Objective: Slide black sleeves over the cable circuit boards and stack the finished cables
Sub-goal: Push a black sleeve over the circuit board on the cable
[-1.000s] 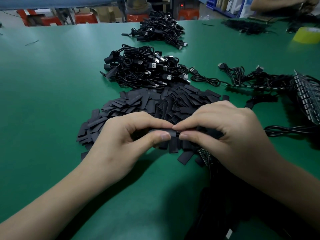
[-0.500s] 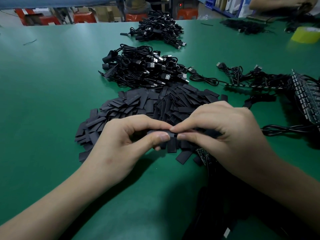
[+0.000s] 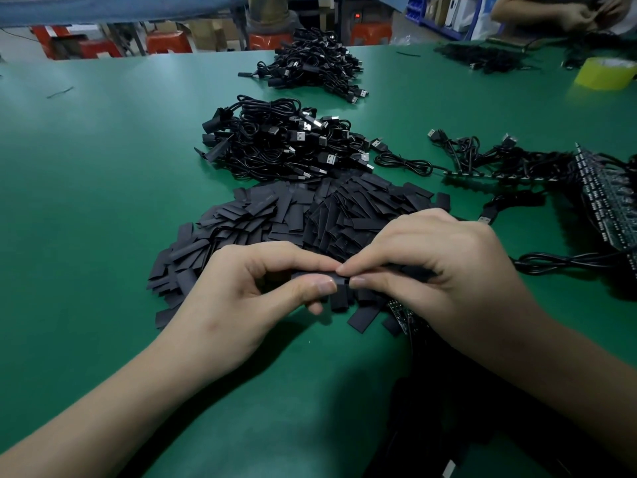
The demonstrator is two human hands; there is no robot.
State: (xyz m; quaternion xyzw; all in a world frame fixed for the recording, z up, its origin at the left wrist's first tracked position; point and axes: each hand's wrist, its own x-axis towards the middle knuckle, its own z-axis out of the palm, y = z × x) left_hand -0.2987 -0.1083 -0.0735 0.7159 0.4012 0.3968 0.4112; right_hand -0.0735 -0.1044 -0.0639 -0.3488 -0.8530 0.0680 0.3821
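Above a heap of flat black sleeves [image 3: 275, 215] on the green table [image 3: 103, 201], my left hand [image 3: 241, 298] pinches one black sleeve [image 3: 313, 274] between thumb and forefinger. My right hand [image 3: 444, 274] meets it fingertip to fingertip and pinches the circuit board end of a cable, which is mostly hidden under its fingers. A black cable [image 3: 558, 262] trails right from under my right hand. A pile of finished cables [image 3: 282, 143] lies behind the sleeves.
A second cable pile [image 3: 313, 69] sits farther back. Loose cables [image 3: 489, 160] and a row of circuit boards [image 3: 606, 201] lie at the right. More dark boards [image 3: 403, 315] lie under my right wrist. A yellow tape roll [image 3: 605, 73] and another person's hands [image 3: 582, 12] are far right.
Both hands keep pinching the sleeve and the board end together at the same spot; only small finger shifts show.
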